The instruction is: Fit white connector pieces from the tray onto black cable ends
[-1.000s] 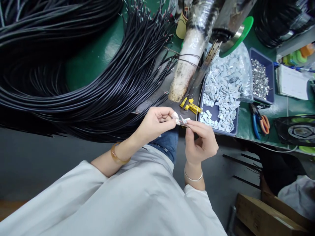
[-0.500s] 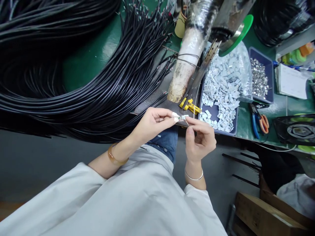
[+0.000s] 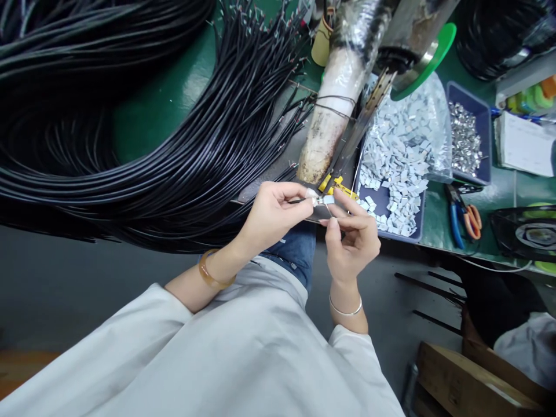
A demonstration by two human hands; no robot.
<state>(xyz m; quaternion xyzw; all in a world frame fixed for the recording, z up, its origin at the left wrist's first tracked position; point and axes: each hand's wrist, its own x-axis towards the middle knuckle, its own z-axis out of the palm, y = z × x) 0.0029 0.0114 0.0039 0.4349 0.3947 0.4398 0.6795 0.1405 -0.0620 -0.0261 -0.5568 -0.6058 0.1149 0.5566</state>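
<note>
My left hand (image 3: 282,211) pinches the end of a black cable, with a small pale blue-white piece (image 3: 329,199) at its tip, just past the fingertips. My right hand (image 3: 351,234) is beside it on the right, thumb and a finger pinched on a thin wire (image 3: 329,209); its forefinger is raised near the pale piece. Behind the hands lies a yellow tool (image 3: 343,189), partly covered. Right of it, a dark blue tray (image 3: 381,198) holds a heap of small pale pieces (image 3: 402,147).
Black cables (image 3: 174,156) spread over the green table (image 3: 163,98) on the left. A wrapped white tube (image 3: 330,110) slants down behind my hands. On the right are a bin of metal parts (image 3: 467,139), pliers (image 3: 464,217), and papers (image 3: 525,145). A cardboard box (image 3: 469,382) is lower right.
The pale piece now shows more fully at the cable end. My right forefinger has lifted from it, and my left hand has shifted slightly up. The view has shifted a little.
</note>
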